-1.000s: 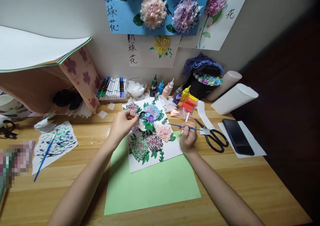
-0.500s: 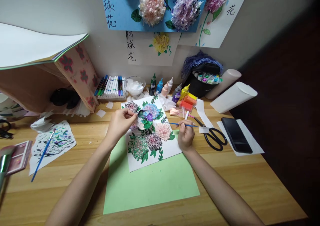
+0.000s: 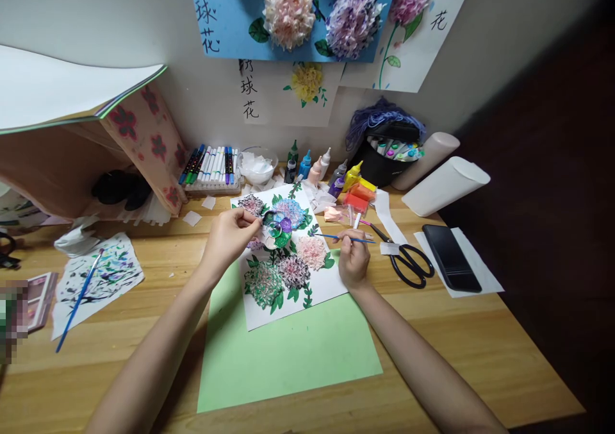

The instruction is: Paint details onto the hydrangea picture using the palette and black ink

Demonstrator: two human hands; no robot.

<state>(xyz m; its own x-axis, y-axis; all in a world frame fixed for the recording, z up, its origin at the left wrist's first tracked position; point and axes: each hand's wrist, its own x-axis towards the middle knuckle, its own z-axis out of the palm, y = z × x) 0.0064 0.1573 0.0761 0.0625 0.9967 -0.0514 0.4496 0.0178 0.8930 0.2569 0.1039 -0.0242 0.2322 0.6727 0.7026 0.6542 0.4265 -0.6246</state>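
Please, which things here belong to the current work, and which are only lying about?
Seemingly in use:
thin blue-handled paintbrush, in the right hand
small multicoloured paint palette, in the left hand
white paper sheet with textured flowers

Seemingly just lying about:
black rectangular phone
second blue-handled paintbrush, on paint-smeared white paper

Two blue paintbrushes [image 3: 86,286], eight small nozzled bottles [image 3: 305,165], one black phone [image 3: 451,258]
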